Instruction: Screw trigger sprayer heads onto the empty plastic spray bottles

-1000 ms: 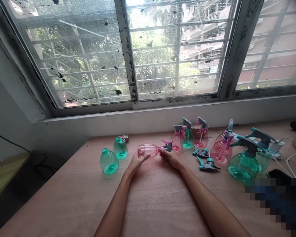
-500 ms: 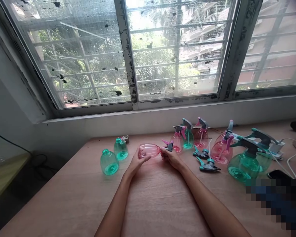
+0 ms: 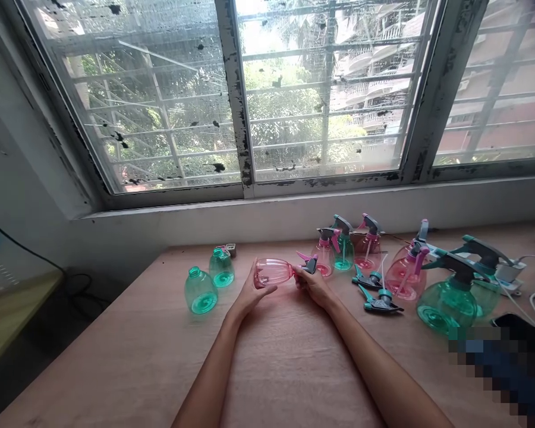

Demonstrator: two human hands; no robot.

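Observation:
A clear pink bottle (image 3: 274, 271) lies on its side in the air above the table, its neck toward the right. My left hand (image 3: 250, 292) is closed around its base end, with the thumb along the lower side. My right hand (image 3: 312, 285) grips a pink-and-grey spray head (image 3: 310, 263) at the bottle's neck. The fingers partly cover the joint, so how far it is screwed on cannot be made out. Left of my hands stand two open green bottles, one nearer (image 3: 201, 291) and one behind it (image 3: 222, 268).
Two loose green-and-grey spray heads (image 3: 382, 302) lie right of my right forearm. Several assembled pink and green spray bottles (image 3: 448, 297) stand beyond them and along the back. A white charger with cables (image 3: 510, 273) and a dark phone (image 3: 515, 324) are at the right. Windows face the table (image 3: 267, 368).
The whole view has shifted slightly, so things sit a little farther right. Both hands keep their hold on the pink bottle and its spray head, with little visible movement.

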